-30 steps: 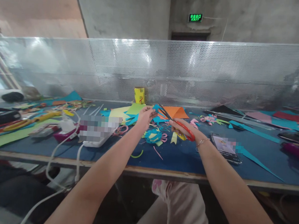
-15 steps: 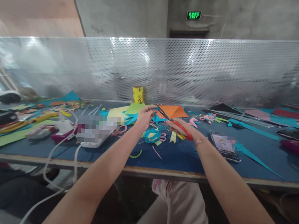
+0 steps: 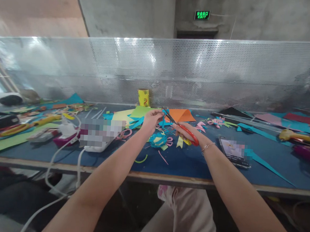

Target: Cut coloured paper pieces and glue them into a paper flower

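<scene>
My right hand [image 3: 184, 129] is closed around the handles of red-handled scissors [image 3: 192, 134], whose dark blades point up and to the left. Pinched in the fingers of my left hand [image 3: 153, 116] is a small strip of blue paper [image 3: 163, 122], hanging just left of the blades. Whether the blades touch the strip, I cannot make out. Below my hands lies a round blue and yellow paper piece [image 3: 158, 140], with pink paper loops [image 3: 169, 141] beside it. Orange paper [image 3: 181, 115] and green paper [image 3: 142, 111] lie behind my hands.
A phone [image 3: 233, 151] lies right of my right forearm. On the left are a white power strip [image 3: 99, 147] with cables and a purple object [image 3: 63, 141]. A yellow glue gun [image 3: 299, 136] is at the far right. A perforated metal screen [image 3: 137, 68] stands behind the table.
A yellow glue gun has appeared at the right, where a dark object lay. My hands and the scissors are almost where they were; the blue strip now shows more clearly.
</scene>
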A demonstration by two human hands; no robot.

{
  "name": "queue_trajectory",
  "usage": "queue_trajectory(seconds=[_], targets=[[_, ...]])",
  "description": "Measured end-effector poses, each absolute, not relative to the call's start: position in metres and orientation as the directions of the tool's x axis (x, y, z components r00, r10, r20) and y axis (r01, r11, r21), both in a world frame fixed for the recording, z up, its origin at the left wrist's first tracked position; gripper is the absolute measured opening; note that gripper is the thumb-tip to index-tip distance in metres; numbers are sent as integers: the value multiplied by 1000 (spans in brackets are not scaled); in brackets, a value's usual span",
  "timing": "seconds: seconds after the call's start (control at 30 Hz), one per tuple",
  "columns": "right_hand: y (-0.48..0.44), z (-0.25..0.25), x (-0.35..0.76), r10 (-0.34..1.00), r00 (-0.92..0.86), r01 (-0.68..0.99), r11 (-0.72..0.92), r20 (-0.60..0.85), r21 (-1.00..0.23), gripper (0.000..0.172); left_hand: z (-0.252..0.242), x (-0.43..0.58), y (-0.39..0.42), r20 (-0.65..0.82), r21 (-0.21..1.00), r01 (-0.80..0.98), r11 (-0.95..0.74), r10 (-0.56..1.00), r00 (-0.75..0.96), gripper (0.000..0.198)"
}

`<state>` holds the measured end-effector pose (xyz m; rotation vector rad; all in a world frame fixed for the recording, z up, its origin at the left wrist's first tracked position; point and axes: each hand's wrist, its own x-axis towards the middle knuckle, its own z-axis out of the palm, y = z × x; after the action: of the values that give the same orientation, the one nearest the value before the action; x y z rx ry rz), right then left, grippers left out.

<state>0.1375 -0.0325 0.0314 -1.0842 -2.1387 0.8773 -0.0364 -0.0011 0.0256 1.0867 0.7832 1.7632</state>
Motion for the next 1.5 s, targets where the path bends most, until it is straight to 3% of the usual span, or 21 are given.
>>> queue_trajectory(seconds=[0.6, 1.23, 1.5], targets=[[-31, 31, 139, 832, -506, 467, 486, 228, -739, 38, 25, -36, -4, 344, 889, -253, -383, 921, -183, 11], [-23, 25, 139, 794, -514, 456, 574, 325, -680, 38, 25, -36, -4, 347, 870, -308, -384, 922, -169, 7], [-24, 28, 139, 800, -518, 432, 551, 304, -713, 34, 26, -36, -4, 360, 858, -313, -407, 912, -198, 7]])
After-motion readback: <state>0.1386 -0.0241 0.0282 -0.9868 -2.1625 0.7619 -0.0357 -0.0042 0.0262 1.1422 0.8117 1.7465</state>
